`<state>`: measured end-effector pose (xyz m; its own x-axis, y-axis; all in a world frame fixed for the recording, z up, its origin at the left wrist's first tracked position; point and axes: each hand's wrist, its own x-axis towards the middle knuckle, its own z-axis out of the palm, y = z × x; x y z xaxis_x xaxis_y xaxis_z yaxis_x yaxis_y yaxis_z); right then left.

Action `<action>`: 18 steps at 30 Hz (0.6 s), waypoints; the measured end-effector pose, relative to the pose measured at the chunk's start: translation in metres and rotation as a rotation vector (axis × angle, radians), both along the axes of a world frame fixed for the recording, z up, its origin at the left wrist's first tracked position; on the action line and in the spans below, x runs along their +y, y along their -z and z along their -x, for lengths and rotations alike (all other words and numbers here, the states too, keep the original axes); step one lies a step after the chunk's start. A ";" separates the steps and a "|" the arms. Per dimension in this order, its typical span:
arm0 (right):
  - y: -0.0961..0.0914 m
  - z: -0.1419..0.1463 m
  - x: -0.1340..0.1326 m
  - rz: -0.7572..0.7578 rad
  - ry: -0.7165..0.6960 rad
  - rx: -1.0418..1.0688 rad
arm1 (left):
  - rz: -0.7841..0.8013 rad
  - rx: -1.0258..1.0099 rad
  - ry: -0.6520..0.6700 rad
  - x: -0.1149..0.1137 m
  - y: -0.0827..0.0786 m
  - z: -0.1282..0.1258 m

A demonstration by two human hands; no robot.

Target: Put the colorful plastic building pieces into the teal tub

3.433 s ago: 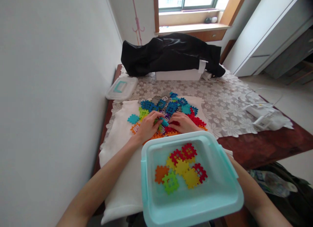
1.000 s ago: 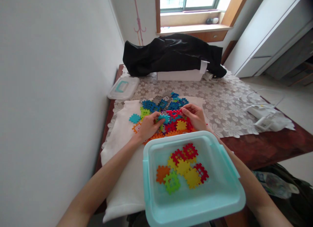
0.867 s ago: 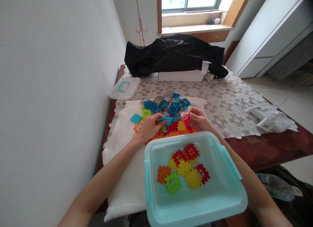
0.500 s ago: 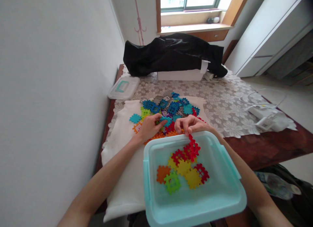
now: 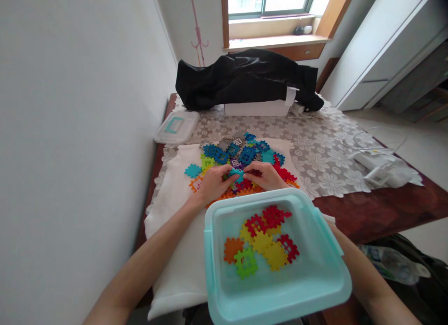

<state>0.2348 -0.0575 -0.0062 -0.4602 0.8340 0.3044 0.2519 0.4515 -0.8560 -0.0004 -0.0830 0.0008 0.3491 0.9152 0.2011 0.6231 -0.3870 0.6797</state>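
A heap of coloured plastic interlocking tiles (image 5: 245,152) lies on a white cloth (image 5: 175,231). My left hand (image 5: 210,184) rests on the heap's near edge, fingers pinched on a teal tile (image 5: 238,175). My right hand (image 5: 266,176) lies beside it on the red tiles, its fingers curled and touching the same teal tile. In front of both hands stands a pale teal plastic tub (image 5: 315,278) holding several red, yellow, orange and green tiles (image 5: 261,238).
A clear lid with a teal handle (image 5: 177,126) lies at the table's far left by the white wall. A black bag (image 5: 245,75) over a white box (image 5: 257,108) stands at the back. White cables and adapters (image 5: 381,169) lie to the right on the lace tablecloth (image 5: 315,152).
My right hand picked a red tile from the heap, carried it over the tub and let it go there. It has returned to the heap next to my left hand.
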 end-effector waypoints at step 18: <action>-0.025 -0.022 -0.004 0.519 -0.189 0.727 | -0.128 0.205 0.096 -0.004 -0.002 0.001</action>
<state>0.2569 -0.0614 0.0192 -0.4447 0.8772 0.1811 -0.4682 -0.0553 -0.8819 -0.0014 -0.0866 0.0024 0.4788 0.8475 0.2290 0.6987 -0.5258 0.4852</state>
